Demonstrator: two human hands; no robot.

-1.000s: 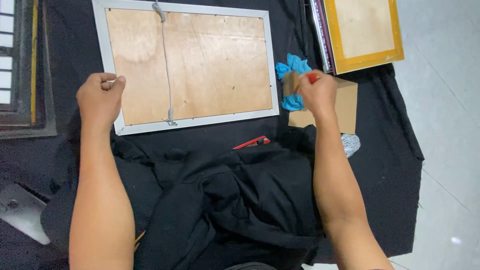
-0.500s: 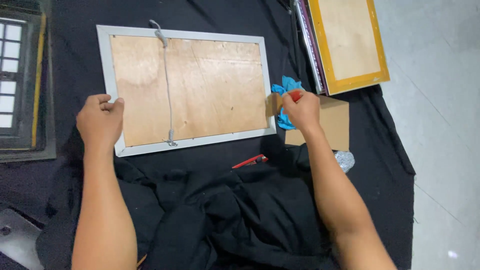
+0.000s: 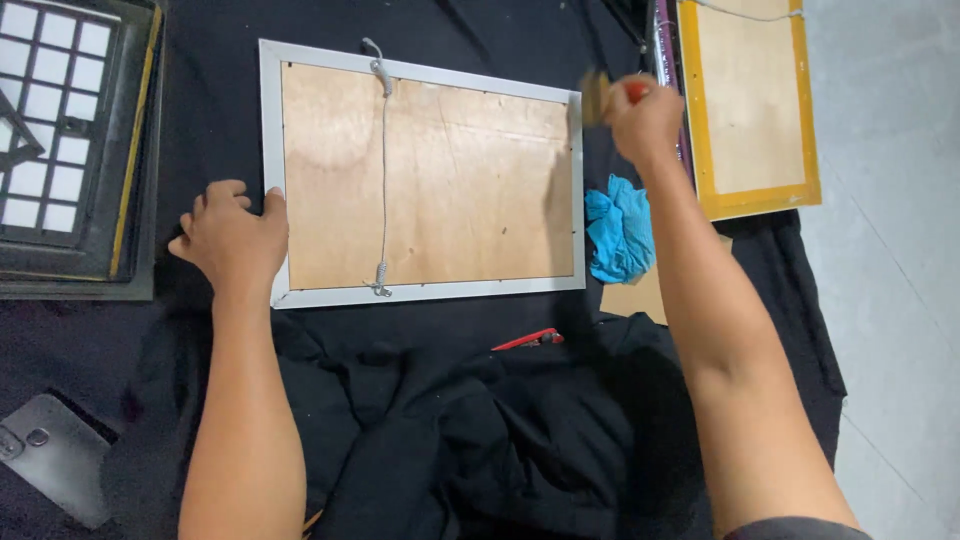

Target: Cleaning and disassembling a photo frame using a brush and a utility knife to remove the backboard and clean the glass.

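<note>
While the left hand (image 3: 232, 235) lies open on the frame (image 3: 425, 175), the right hand (image 3: 645, 118) grips a brush (image 3: 598, 95) — bristles pointing left.

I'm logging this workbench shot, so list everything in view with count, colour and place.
Picture frame: one, grey edge, plywood back up, centre, hanging cord down it.
Second frame: one, yellow edge, upper right.
Dark window-like frame: one, black, upper left.
Rag: one, blue, right of the grey frame.
Cardboard piece: one, brown, below the rag.
Red-handled tool: one, below the frame.
Cloth: black, covering the surface.
Phone: one, grey, lower left.
Brush: one, red handle, in the right hand.
Left hand: on the frame's left edge.
Right hand: raised at the frame's top right corner.
</note>
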